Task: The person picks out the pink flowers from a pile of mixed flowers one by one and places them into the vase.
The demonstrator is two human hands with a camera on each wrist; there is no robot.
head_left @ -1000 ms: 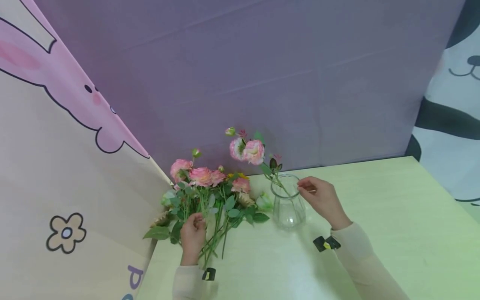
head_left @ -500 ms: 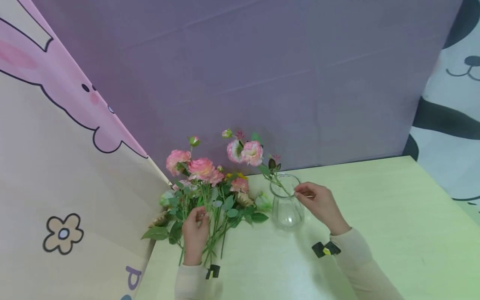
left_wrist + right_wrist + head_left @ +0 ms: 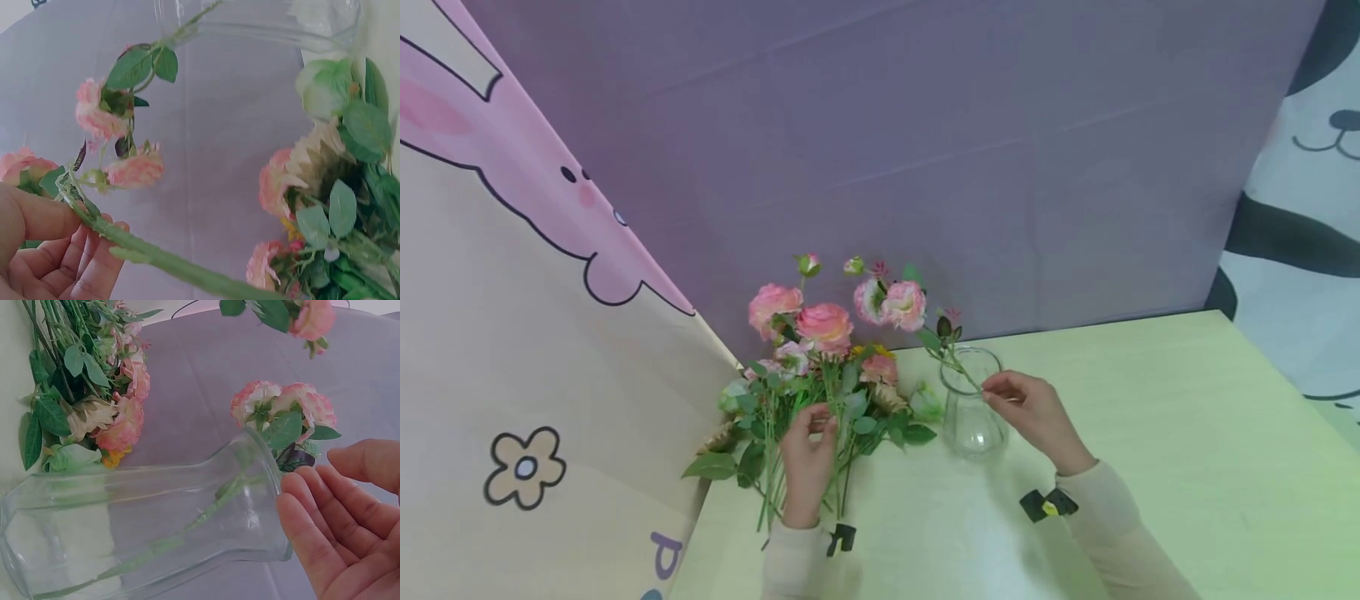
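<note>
In the head view my left hand (image 3: 808,462) pinches the green stem of a pink flower (image 3: 823,329), which stands raised above the flower pile. The left wrist view shows this stem (image 3: 169,265) between thumb and fingers. To the right stands a clear glass vase (image 3: 976,437), upright on the table. One flower spray with pink and white blooms (image 3: 904,306) leans left out of its mouth, its stem (image 3: 150,550) reaching down inside the glass. My right hand (image 3: 1033,417) is at the rim, fingertips right against it, thumb apart from the fingers and nothing between them.
A pile of pink, white and yellow flowers with green leaves (image 3: 919,434) lies at the table's left, close to the vase. A purple backdrop (image 3: 925,167) rises behind the table (image 3: 1150,417), and a printed cloth wall (image 3: 602,400) borders it on the left.
My left hand has moved up and to the right, lifting the pink flower out of the pile. My right hand has slid slightly left along the vase rim.
</note>
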